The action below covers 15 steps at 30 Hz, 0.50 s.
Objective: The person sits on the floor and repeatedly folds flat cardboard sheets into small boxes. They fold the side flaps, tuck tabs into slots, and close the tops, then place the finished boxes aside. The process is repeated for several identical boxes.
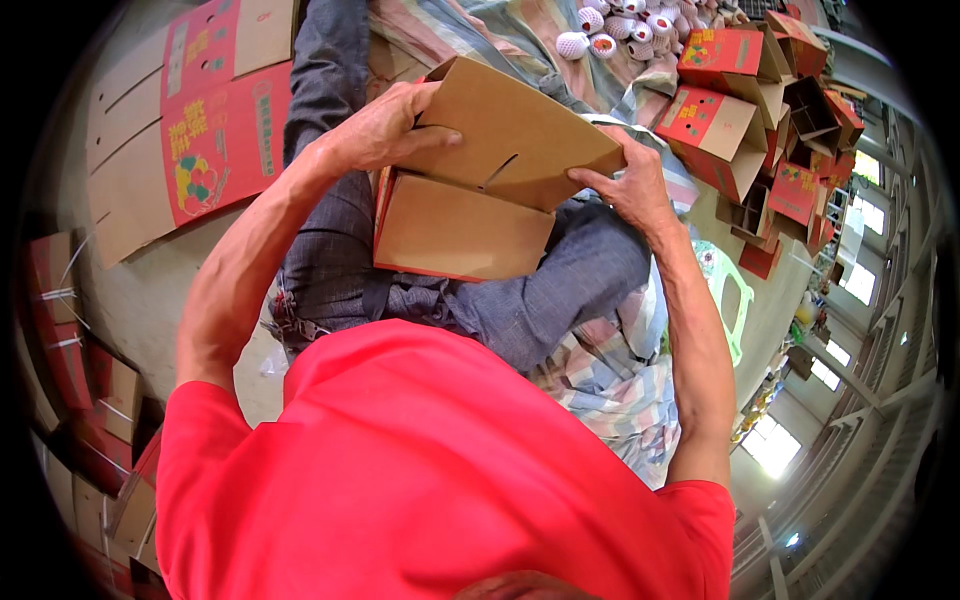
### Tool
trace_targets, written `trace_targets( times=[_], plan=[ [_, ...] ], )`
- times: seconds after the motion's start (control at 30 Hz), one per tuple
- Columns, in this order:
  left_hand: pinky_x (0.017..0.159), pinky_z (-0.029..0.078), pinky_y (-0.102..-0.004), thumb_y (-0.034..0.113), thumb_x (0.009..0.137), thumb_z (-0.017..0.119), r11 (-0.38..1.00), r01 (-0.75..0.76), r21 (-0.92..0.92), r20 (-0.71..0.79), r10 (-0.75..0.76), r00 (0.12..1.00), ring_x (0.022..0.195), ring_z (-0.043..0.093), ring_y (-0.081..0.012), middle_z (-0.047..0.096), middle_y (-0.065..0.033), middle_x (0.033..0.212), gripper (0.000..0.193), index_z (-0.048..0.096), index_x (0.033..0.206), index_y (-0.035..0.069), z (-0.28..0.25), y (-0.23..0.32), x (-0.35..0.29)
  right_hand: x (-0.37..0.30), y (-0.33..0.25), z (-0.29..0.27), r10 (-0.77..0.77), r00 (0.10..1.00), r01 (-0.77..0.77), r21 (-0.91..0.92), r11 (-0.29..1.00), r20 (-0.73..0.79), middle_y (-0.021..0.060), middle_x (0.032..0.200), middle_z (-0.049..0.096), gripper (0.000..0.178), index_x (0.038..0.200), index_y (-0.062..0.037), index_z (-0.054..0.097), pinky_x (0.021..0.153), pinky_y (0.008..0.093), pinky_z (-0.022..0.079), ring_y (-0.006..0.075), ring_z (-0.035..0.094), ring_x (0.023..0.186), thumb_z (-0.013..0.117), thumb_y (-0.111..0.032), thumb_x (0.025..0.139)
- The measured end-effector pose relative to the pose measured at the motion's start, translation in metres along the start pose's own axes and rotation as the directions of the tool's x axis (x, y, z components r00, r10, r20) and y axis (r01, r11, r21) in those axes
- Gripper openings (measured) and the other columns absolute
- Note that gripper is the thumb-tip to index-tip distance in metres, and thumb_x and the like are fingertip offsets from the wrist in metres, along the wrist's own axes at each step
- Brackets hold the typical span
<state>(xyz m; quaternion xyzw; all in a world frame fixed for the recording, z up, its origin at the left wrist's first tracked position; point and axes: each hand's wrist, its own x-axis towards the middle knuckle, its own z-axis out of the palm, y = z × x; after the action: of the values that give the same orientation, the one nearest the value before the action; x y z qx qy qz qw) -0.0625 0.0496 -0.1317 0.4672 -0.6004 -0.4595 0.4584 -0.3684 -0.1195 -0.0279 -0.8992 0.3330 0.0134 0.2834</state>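
Observation:
A brown cardboard box [455, 225] with red outer edges rests on my lap, its plain inner side facing me. One broad panel stands raised and tilted, with a short dark slit near its lower edge. My left hand [395, 130] grips the panel's upper left corner, the thumb lying across the brown face. At the right corner, my right hand [630, 180] pinches the edge between thumb and fingers. Both forearms reach around the box from either side. The box's outer faces are mostly hidden from me.
Flat red-and-brown cardboard sheets [215, 130] lie on the floor at left. Opened red boxes [715, 130] are heaped at right, near a green plastic stool [735, 300]. Netted round fruits [630, 30] sit on a striped cloth [470, 40] ahead. Strapped cardboard bundles [60, 300] stand lower left.

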Motion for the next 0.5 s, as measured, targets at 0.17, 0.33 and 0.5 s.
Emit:
trace_targets(
  times=[0.17,0.33,0.5],
  plan=[
    [0.095,0.055,-0.0407,0.016,0.098,0.073,1.0,0.02,0.018,-0.016,-0.02,1.0,0.107,0.072,-0.034,0.076,-0.0181,0.114,0.042,0.062,0.134,-0.002,0.0,-0.003,-0.003,-0.003,-0.005,0.004,-0.032,0.998,0.032,-0.001,0.999,-0.063,0.0181,0.108,0.078,0.051,0.12,0.0005,0.07,0.088,0.0387,0.059,0.0331,0.077,0.101,0.093,-0.016,0.078],
    [0.092,0.054,-0.0409,0.015,0.095,0.075,0.979,0.103,0.179,-0.113,-0.084,0.99,0.104,0.068,-0.0342,0.072,-0.0169,0.114,0.044,0.061,0.133,-0.001,0.004,0.01,-0.007,-0.008,-0.003,0.007,-0.021,0.996,0.019,-0.017,1.0,-0.084,0.0188,0.107,0.078,0.051,0.12,-0.0001,0.07,0.087,0.0393,0.059,0.0333,0.077,0.1,0.093,-0.017,0.078],
    [0.088,0.055,-0.04,0.017,0.083,0.083,0.679,0.023,0.734,-0.374,0.376,0.848,0.104,0.067,-0.0293,0.069,-0.0121,0.117,0.046,0.062,0.123,0.006,0.003,0.077,0.003,-0.012,0.002,0.008,-0.014,0.995,0.016,0.019,1.0,-0.095,0.0191,0.106,0.078,0.049,0.119,-0.0008,0.071,0.086,0.0396,0.059,0.0333,0.077,0.099,0.093,-0.017,0.078]
  ],
)
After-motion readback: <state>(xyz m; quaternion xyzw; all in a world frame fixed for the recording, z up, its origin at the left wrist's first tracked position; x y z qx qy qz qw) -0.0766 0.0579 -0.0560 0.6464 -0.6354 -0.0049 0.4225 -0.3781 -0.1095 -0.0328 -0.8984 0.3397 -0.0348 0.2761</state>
